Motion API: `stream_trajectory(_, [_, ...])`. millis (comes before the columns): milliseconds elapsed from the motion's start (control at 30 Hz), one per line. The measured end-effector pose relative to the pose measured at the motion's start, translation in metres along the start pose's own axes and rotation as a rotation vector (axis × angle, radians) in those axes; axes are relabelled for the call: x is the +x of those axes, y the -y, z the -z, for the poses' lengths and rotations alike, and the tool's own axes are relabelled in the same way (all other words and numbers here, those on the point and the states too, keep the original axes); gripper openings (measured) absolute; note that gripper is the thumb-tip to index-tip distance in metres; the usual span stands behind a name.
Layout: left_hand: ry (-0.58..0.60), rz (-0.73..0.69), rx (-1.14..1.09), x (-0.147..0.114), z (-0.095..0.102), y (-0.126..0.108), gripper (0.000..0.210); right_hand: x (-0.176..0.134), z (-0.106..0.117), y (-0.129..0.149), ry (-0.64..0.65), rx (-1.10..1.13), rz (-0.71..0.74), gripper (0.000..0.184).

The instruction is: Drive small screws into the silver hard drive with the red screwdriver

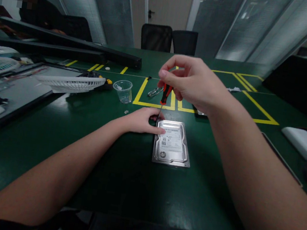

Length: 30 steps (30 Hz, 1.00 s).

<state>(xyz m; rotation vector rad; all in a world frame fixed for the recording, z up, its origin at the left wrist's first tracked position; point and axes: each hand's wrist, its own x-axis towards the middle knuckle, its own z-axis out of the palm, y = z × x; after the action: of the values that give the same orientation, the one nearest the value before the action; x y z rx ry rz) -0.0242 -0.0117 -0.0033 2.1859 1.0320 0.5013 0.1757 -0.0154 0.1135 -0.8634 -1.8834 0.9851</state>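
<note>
A silver hard drive [176, 143] with a white label lies flat on the green table. My left hand [143, 120] grips its far left corner, the thumb on the top face and the other fingers around the far edge. In my right hand [185, 77], a screwdriver [165, 95] with a black and red handle stands nearly upright, pinched at the top. Its shaft runs down to the drive's far left corner, beside my left fingers; the exact contact of the tip is too small to tell. Several tiny screws [126, 112] lie left of my left hand.
A clear plastic cup [123, 91] stands beyond my left forearm. White slatted parts [74, 83] and a large flat panel [27, 93] lie left. Long black bars [65, 51] lie behind them, near another person. On the right are a white device [304, 147] and a black panel [302, 88].
</note>
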Motion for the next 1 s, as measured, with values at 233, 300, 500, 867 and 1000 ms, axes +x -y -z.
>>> stream_trajectory(233, [0.000, 0.017, 0.019, -0.0013, 0.0011, -0.0031, 0.064, 0.0026, -0.0028, 0.0009, 0.064, 0.102, -0.069, 0.034])
stream_trajectory(300, [-0.001, 0.011, 0.012, -0.0011, 0.0010, -0.0022, 0.063, 0.0018, -0.0028, 0.0028, 0.049, 0.081, -0.070, 0.032])
stream_trajectory(500, [0.002, 0.010, 0.015, -0.0006, 0.0010, -0.0015, 0.063, 0.0000, -0.0001, 0.0026, -0.025, -0.053, -0.044, 0.032])
stream_trajectory(867, [-0.008, -0.013, 0.023, -0.0003, -0.0001, 0.0011, 0.060, -0.0009, 0.0012, 0.0005, 0.029, -0.004, -0.001, 0.024])
stream_trajectory(1000, [-0.010, -0.005, 0.014, -0.0010, 0.0001, 0.0016, 0.062, 0.0004, 0.0018, -0.0003, 0.110, 0.053, -0.022, 0.030])
